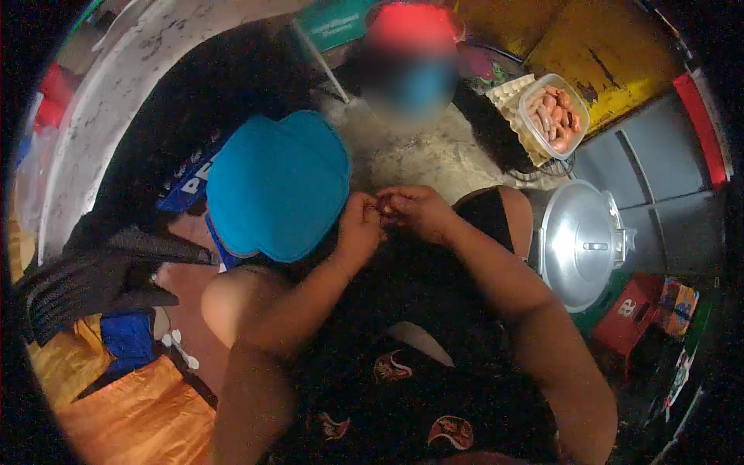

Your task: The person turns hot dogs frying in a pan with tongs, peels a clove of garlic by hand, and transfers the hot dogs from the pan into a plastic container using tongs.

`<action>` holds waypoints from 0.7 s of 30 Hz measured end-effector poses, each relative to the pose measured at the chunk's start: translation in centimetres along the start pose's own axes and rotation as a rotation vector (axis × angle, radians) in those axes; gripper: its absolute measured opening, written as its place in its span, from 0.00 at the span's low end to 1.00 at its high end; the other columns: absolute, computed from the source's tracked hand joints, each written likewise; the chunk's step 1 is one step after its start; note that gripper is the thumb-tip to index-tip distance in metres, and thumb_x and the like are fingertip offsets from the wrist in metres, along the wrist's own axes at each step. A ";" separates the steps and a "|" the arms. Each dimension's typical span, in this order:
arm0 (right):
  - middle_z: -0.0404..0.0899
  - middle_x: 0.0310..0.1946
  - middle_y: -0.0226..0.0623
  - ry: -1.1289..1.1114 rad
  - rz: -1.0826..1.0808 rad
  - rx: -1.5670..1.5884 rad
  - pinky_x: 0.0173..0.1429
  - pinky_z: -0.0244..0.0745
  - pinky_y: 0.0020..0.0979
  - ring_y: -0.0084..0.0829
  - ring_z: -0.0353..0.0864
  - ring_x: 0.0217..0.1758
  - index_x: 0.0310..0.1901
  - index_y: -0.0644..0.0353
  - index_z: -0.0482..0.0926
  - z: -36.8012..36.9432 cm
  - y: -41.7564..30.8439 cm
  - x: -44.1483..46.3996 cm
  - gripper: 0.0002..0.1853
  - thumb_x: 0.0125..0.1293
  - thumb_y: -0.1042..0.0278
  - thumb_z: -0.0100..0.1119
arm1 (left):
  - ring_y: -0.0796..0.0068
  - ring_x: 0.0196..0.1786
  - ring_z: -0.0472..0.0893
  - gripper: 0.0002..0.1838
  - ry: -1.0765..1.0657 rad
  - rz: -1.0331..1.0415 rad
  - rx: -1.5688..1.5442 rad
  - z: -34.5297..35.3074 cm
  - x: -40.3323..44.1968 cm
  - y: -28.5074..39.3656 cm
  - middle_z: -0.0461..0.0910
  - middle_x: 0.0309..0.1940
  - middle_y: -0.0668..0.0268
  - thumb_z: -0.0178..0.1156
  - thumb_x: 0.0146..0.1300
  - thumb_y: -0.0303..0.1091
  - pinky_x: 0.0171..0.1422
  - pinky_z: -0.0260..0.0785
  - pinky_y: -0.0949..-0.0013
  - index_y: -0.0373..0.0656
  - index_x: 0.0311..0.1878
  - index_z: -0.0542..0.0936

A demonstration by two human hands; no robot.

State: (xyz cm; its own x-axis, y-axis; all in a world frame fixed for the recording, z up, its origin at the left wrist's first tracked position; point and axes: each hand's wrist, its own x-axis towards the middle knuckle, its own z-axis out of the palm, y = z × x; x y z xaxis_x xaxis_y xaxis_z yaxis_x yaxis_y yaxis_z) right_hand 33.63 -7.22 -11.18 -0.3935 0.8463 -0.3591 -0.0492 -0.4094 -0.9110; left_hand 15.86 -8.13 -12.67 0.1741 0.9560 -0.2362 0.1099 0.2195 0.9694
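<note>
My left hand (363, 226) and my right hand (421, 214) meet in front of my lap, over my dark clothing. Their fingers are closed and bent together around something small and dark reddish-brown (387, 208). Its kind is hidden by the fingers. Just left of my left hand, a large bright blue cap-like thing (279, 186) covers part of the view near my left knee. What holds it up does not show.
Across from me is a person in a red cap (415, 27). On my right, a plastic tub (587, 116) of pinkish sausage-like pieces sits on an egg tray (500, 94), near a lidded metal pot (577, 244) and a red crate (626, 310). Leftward are a black chair (93, 279) and orange cloth (143, 418).
</note>
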 end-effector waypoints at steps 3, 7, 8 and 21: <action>0.80 0.50 0.35 -0.017 0.002 0.231 0.55 0.75 0.34 0.31 0.78 0.53 0.64 0.61 0.74 0.0 -0.4 0.0 0.20 0.75 0.63 0.54 | 0.76 0.31 0.77 0.05 -0.064 -0.044 -0.058 -0.6 0.3 1.4 0.78 0.35 0.64 0.53 0.74 0.30 0.32 0.73 0.70 0.40 0.47 0.73; 0.79 0.53 0.36 0.031 0.003 0.337 0.57 0.76 0.36 0.32 0.78 0.57 0.64 0.60 0.73 -0.1 0.3 0.6 0.20 0.74 0.65 0.56 | 0.76 0.32 0.77 0.11 -0.049 -0.020 -0.094 -0.8 0.7 0.5 0.80 0.38 0.63 0.55 0.74 0.35 0.35 0.73 0.70 0.38 0.51 0.73; 0.79 0.55 0.36 0.034 -0.017 0.274 0.58 0.76 0.35 0.33 0.78 0.58 0.63 0.60 0.74 -0.2 0.8 0.9 0.19 0.74 0.65 0.56 | 0.74 0.33 0.78 0.12 -0.035 0.028 -0.005 -0.6 0.7 0.4 0.80 0.38 0.62 0.55 0.74 0.36 0.36 0.74 0.68 0.37 0.51 0.73; 0.83 0.51 0.44 0.075 -0.087 0.131 0.53 0.81 0.37 0.36 0.83 0.51 0.60 0.68 0.77 0.3 0.6 0.6 0.18 0.69 0.74 0.58 | 0.44 0.45 0.81 0.13 0.080 0.431 0.482 0.1 0.6 -0.9 0.79 0.42 0.43 0.53 0.67 0.27 0.50 0.74 0.50 0.34 0.53 0.72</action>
State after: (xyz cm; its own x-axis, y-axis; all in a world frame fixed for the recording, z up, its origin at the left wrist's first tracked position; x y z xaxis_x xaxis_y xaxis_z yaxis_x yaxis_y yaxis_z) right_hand 33.09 -7.06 -11.93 -0.3128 0.9016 -0.2990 -0.2013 -0.3705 -0.9068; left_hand 15.97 -7.74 -13.70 0.2293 0.9545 0.1907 0.4762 -0.2809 0.8333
